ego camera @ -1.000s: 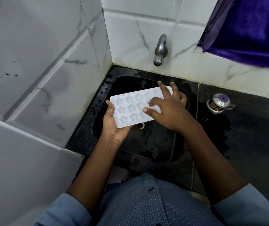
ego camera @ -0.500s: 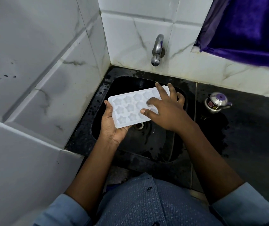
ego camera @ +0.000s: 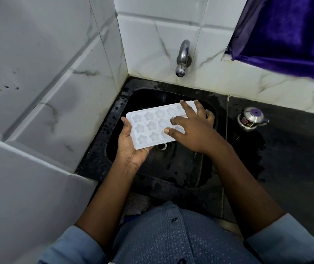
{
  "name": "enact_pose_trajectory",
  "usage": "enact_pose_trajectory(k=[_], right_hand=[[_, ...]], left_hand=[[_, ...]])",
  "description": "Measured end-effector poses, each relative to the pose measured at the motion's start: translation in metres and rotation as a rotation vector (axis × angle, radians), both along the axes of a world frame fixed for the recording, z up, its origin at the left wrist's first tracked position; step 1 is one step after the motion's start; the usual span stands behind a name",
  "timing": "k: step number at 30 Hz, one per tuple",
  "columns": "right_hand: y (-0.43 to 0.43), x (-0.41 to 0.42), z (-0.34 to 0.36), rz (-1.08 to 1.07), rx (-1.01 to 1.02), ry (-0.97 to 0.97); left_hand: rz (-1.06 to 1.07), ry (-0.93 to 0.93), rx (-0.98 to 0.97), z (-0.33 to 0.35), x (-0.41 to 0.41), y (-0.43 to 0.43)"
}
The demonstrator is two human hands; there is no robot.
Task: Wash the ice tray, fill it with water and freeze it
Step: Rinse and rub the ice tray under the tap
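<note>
I saw the ice tray (ego camera: 152,126) at frame centre, over the sink (ego camera: 179,168) and its drain (ego camera: 162,146). Left hand (ego camera: 131,149) was under its lower-left end, right hand (ego camera: 194,134) on top of its right half. Tap (ego camera: 182,58) was on the wall above the sink. Lidded pot (ego camera: 251,119) sat on the counter (ego camera: 295,159) right of the sink, cloth (ego camera: 289,31) upper right.

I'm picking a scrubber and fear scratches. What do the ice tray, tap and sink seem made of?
The ice tray looks like plastic or silicone: matte translucent white, moulded star cells. The tap is metal, polished, with bright reflections. The sink seems black stone or composite, I can't tell which; wet sheen, speckled rim.
</note>
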State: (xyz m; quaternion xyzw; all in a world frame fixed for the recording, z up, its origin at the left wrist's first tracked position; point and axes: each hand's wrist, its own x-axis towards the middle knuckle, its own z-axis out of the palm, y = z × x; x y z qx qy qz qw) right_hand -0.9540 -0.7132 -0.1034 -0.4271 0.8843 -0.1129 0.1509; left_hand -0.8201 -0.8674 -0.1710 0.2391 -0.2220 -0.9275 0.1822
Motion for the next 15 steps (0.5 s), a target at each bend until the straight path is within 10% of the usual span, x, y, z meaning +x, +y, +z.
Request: enact_pose_trajectory(k=[15], right_hand=[[0.012,-0.012,0.002,-0.092,0.011,0.038]], left_hand=[[0.001,0.015,0.01,0.007,0.007,-0.002]])
